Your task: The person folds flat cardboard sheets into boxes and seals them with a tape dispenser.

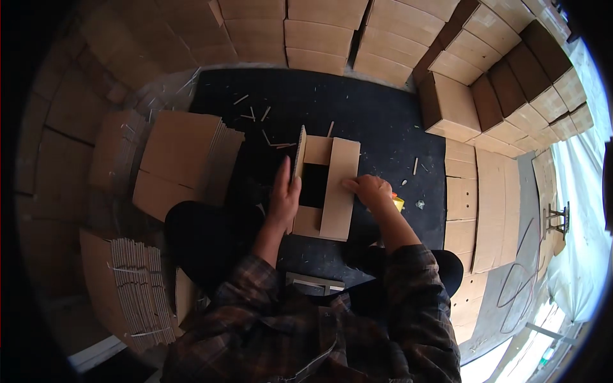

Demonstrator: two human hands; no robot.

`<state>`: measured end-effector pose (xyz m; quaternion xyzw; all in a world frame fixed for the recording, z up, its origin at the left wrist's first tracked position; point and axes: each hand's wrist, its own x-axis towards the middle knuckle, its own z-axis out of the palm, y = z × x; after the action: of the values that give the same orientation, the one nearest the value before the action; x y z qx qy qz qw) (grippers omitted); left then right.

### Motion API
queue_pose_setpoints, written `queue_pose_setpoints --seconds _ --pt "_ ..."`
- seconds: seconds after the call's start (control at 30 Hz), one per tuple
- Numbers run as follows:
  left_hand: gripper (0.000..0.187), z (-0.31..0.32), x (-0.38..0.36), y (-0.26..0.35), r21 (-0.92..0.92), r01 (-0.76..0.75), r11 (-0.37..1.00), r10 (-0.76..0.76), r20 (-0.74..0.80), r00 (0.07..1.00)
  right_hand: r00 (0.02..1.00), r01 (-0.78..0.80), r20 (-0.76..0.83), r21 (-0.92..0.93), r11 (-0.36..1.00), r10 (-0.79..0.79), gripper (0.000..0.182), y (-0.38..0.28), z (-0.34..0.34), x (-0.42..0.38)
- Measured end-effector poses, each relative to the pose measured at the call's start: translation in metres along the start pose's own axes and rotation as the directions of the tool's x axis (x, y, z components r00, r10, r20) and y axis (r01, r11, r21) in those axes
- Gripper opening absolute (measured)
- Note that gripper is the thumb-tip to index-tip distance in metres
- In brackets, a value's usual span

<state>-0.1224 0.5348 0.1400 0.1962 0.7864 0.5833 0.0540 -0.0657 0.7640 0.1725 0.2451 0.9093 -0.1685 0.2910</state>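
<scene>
Brown cardboard box (307, 220), mid-folding: my open left hand (283, 199) touches its upright left flap (300, 148) (which needs lowering, I judge); my half-curled right hand (375, 190) touches the right flap (340, 191), grip unclear.

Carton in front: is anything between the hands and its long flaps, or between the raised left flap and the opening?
Nothing visible. The left hand is at the raised left flap, the right hand on the right flap; the path towards the opening looks unobstructed.
</scene>
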Motion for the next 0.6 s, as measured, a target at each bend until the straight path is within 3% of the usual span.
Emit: queue_pose_setpoints --seconds 0.03,0.1,0.13,0.17,0.2,0.23,0.27,0.33,0.6 --pt "0.056 0.006 -0.003 0.004 -0.355 0.200 0.913 -0.139 0.189 0.972 1.000 0.004 0.001 -0.001 1.000 -0.004 0.053 0.001 -0.002 0.000" --pt "0.054 0.022 -0.001 0.011 -0.291 0.165 0.942 -0.116 0.178 0.977 1.000 0.023 0.002 -0.031 0.999 -0.023 0.053 0.002 0.000 -0.001" --pt "0.057 0.032 -0.004 0.008 -0.067 0.016 0.998 -0.007 0.121 0.993 1.000 0.025 0.008 -0.034 0.999 -0.025 0.053 0.003 0.002 -0.002" --pt "0.058 0.045 -0.007 0.008 0.225 -0.002 0.974 -0.023 0.109 0.994 0.998 0.058 -0.019 -0.037 0.998 -0.058 0.058 0.003 0.003 -0.002" --pt "0.059 0.055 -0.009 0.012 0.498 -0.018 0.867 -0.034 0.095 0.995 0.995 0.088 -0.048 -0.038 0.995 -0.090 0.064 0.003 0.002 -0.002" --pt "0.060 0.060 -0.011 0.015 0.575 -0.004 0.818 -0.056 0.086 0.995 0.995 0.087 -0.053 -0.041 0.995 -0.089 0.064 0.003 0.001 -0.002" --pt "0.060 0.064 -0.009 0.021 0.571 -0.004 0.821 -0.054 0.085 0.995 0.996 0.079 -0.042 -0.042 0.996 -0.081 0.057 0.002 0.000 -0.002" --pt "0.059 0.066 -0.011 0.031 0.757 0.040 0.653 -0.180 0.103 0.978 0.997 0.069 -0.021 -0.042 0.997 -0.069 0.051 0.003 0.000 -0.006" --pt "0.059 0.063 -0.009 0.028 0.746 0.054 0.664 -0.206 0.113 0.972 0.995 0.096 0.009 0.011 0.995 -0.096 0.046 0.001 -0.011 -0.018"
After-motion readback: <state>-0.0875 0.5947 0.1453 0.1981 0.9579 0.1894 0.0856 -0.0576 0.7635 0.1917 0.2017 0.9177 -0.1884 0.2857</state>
